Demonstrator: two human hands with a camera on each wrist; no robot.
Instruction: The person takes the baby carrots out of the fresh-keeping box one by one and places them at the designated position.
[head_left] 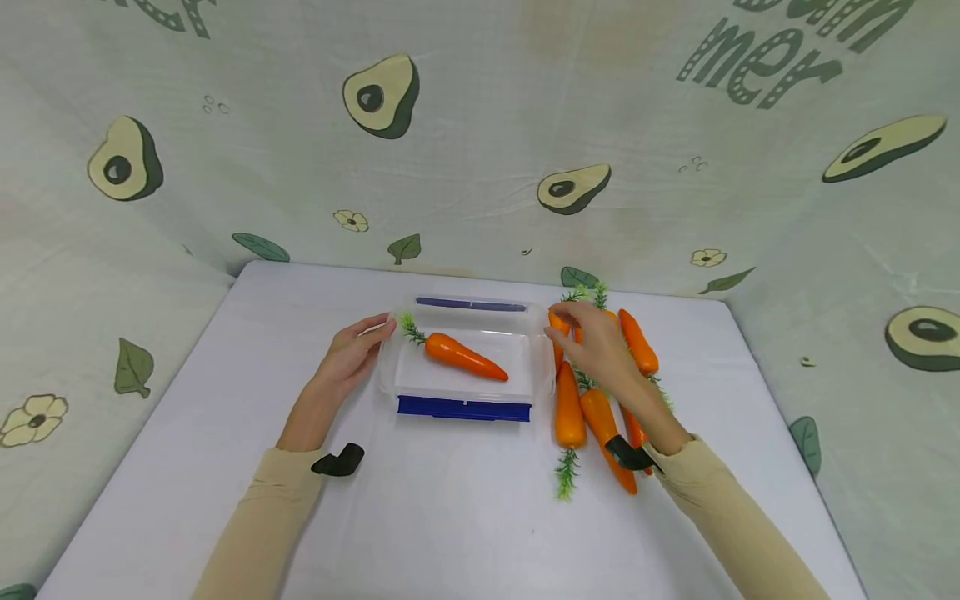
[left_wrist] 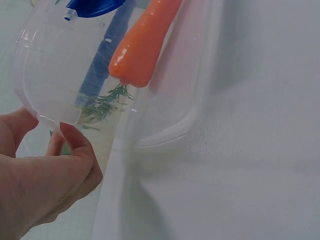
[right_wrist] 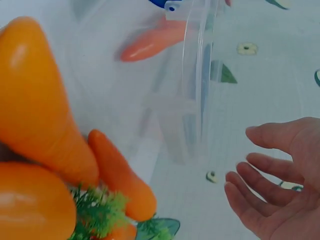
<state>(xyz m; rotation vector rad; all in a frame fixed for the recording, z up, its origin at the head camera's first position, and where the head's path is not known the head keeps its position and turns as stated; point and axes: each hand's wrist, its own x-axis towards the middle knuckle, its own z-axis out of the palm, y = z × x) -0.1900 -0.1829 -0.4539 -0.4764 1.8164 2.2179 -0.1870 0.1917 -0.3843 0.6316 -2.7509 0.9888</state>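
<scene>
A clear plastic box (head_left: 465, 408) with blue latches stands on the white table. Inside it lies one orange carrot (head_left: 467, 357) with its green top toward the back left. My left hand (head_left: 351, 354) is at the box's left end; in the left wrist view, that hand (left_wrist: 55, 170) pinches the box's edge between thumb and fingers. Over several loose carrots (head_left: 570, 408), beside the box's right wall, hovers my right hand (head_left: 596, 346). In the right wrist view this hand (right_wrist: 280, 175) has parted, relaxed fingers and holds nothing.
The loose carrots lie in a heap right of the box, some tops pointing back, others forward. A cloth backdrop (head_left: 465, 225) printed with avocados rises behind the white table (head_left: 420, 517) and along both sides. Each wrist wears a dark strap piece (head_left: 339, 460).
</scene>
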